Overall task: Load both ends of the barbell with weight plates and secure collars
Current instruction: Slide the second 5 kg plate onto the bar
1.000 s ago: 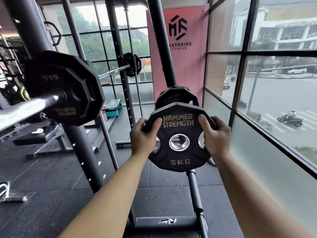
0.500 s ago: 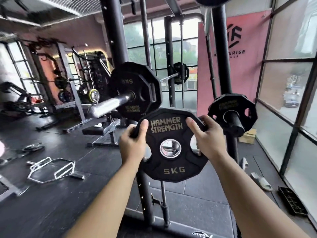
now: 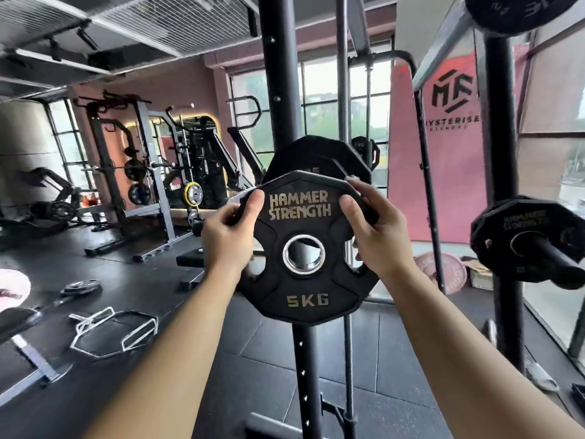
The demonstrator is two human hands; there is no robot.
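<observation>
I hold a black 5 kg weight plate [image 3: 308, 280] marked HAMMER STRENGTH upright in front of me. My left hand [image 3: 229, 239] grips its upper left rim, and my right hand [image 3: 378, 236] grips its upper right rim. Right behind it, another black plate [image 3: 319, 156] sits on the barbell, whose sleeve is almost wholly hidden by the held plate. The held plate's centre hole shows only the rack upright behind. No collar is in sight.
The black rack upright [image 3: 280, 90] stands straight ahead. At right, a storage post [image 3: 500, 153] carries another plate on a peg [image 3: 522, 242]. A hex bar [image 3: 114, 335] and small plates [image 3: 80, 286] lie on the floor at left. A window is at far right.
The view has swung left from the storage peg toward the barbell. The held plate now stands right in front of the loaded plate, covering the bar's sleeve. Both hands keep their grip.
</observation>
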